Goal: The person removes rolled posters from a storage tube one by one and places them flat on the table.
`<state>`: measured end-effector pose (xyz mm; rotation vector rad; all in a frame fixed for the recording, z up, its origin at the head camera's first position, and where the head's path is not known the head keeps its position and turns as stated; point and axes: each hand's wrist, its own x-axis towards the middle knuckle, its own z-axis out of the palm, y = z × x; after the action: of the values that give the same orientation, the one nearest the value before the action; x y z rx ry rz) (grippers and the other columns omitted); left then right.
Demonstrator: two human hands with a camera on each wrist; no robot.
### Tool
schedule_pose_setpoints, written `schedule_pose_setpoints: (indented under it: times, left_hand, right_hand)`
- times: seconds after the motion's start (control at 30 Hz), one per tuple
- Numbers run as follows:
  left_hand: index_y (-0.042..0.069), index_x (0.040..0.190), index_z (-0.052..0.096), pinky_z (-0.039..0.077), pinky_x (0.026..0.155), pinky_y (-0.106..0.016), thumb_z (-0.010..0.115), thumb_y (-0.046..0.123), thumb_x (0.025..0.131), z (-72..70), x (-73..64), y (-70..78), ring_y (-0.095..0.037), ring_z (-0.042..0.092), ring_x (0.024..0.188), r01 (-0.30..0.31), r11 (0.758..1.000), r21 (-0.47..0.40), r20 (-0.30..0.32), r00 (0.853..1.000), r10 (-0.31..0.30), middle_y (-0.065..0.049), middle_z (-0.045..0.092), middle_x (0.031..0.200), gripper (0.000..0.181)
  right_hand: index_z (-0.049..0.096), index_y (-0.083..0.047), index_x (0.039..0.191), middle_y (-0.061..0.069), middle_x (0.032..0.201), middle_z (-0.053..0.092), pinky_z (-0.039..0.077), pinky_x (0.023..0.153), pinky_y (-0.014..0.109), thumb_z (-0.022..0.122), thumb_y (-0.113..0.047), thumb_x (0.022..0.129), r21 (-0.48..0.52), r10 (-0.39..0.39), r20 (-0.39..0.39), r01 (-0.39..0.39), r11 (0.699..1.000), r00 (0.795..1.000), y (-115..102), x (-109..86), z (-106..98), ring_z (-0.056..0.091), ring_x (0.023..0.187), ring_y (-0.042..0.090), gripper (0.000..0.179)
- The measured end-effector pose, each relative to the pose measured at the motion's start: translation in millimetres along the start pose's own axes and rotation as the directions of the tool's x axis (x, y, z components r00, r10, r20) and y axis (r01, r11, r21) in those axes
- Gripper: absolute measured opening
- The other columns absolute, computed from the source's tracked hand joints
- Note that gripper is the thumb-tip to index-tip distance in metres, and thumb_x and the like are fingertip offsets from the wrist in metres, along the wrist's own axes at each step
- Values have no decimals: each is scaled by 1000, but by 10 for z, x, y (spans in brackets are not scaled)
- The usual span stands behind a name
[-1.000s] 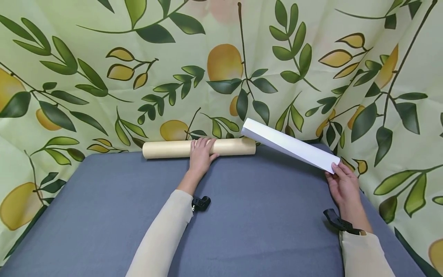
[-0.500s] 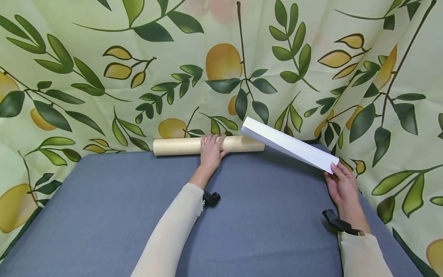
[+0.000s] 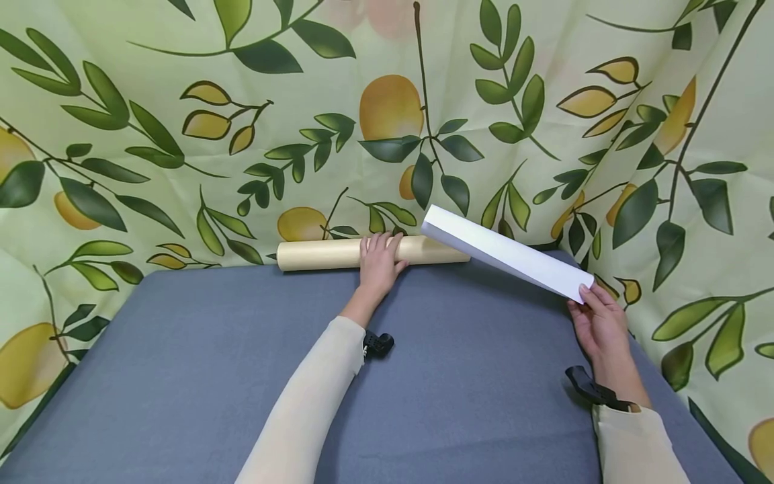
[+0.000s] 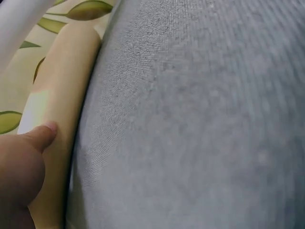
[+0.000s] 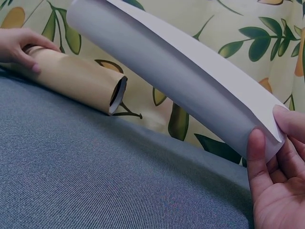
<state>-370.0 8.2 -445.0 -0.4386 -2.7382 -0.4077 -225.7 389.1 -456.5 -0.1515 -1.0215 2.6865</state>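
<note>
A tan cardboard tube (image 3: 320,256) lies along the back edge of the table. My left hand (image 3: 379,265) grips it near its middle, fingers over the top and thumb (image 4: 47,131) along the near side. In the right wrist view the tube's hollow end (image 5: 118,95) faces right. My right hand (image 3: 601,326) pinches the lower right end of a rolled sheet of white paper (image 3: 508,255) between thumb and fingers. The paper roll slants up to the left above the table, its far end overlapping the tube's right end in the head view. A loose edge (image 5: 228,90) runs along the roll.
A blue-grey cloth covers the table (image 3: 199,376). Behind and to the right hangs a curtain (image 3: 302,87) printed with fruit and leaves, right at the table's back edge. Each wrist wears a black camera mount (image 3: 379,344).
My left hand has slid the cardboard tube to the right along the back edge, bringing its end under the paper roll's far end. The right hand and paper roll have stayed nearly still.
</note>
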Motion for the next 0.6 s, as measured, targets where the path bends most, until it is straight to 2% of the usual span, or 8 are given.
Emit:
schedule_pose_setpoints:
  times: [0.13, 0.3, 0.43, 0.6]
  left_hand:
    - [18, 154, 42, 16, 128, -50, 73, 32, 93, -33, -12, -47, -31, 34, 150, -15, 999, -37, 8, 1000, 15, -11, 43, 156, 69]
    - [13, 151, 46, 12, 129, -53, 77, 24, 91, -139, -83, -204, -35, 31, 152, -20, 992, -126, -29, 999, 17, -15, 44, 155, 68]
    - [13, 146, 52, 8, 128, -57, 77, 23, 90, -260, -181, -382, -35, 31, 152, 19, 981, -192, -59, 998, -31, -15, 46, 154, 62]
    - [12, 136, 62, 8, 127, -61, 78, 23, 90, -372, -316, -614, -36, 36, 148, 64, 971, -232, -98, 991, -88, -14, 52, 148, 50]
  right_hand:
    - [78, -3, 105, 5, 100, 72, 55, 64, 26, 58, 7, 97, 3, 3, 0, -3, 1000, 1000, -1, 6, -6, 66, 80, 16, 24]
    - [78, -3, 105, 5, 99, 72, 55, 64, 27, 57, 7, 97, 13, 17, -6, -17, 1000, 1000, 6, 9, -6, 66, 80, 16, 24]
    - [78, -5, 108, 5, 100, 72, 55, 65, 26, 58, 5, 97, 1, 32, -9, -32, 999, 999, 2, 6, -6, 66, 82, 16, 25]
    - [78, -4, 107, 4, 100, 72, 55, 64, 26, 58, 5, 97, -6, 35, -8, -35, 999, 999, -1, 7, -9, 66, 82, 15, 25]
